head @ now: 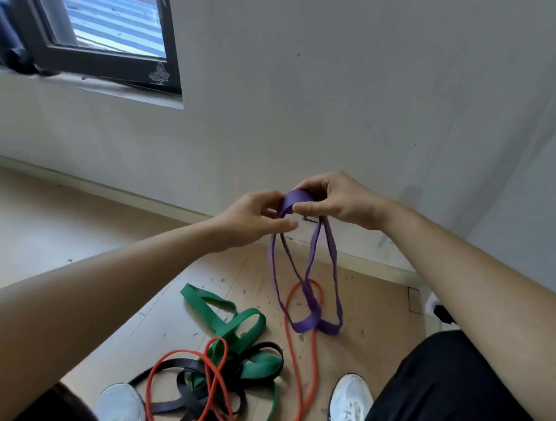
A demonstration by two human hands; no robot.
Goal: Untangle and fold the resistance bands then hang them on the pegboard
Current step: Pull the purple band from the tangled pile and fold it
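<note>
A purple resistance band (pixel 313 254) hangs doubled in long loops from both hands, its lower ends just above the floor. My left hand (pixel 253 218) pinches its top fold from the left, and my right hand (pixel 338 200) grips the same fold from the right. On the floor below lie a green band (pixel 241 324), a black band (pixel 196 389) and a thin red band (pixel 297 366), tangled together. One loop of the red band lies behind the hanging purple loops. No pegboard is in view.
A pale wall (pixel 372 102) with a baseboard stands close in front. A dark-framed window (pixel 111 50) is at the upper left. My two white shoes (pixel 350 404) stand on the wooden floor (pixel 44 224) beside the tangle, with small debris scattered around.
</note>
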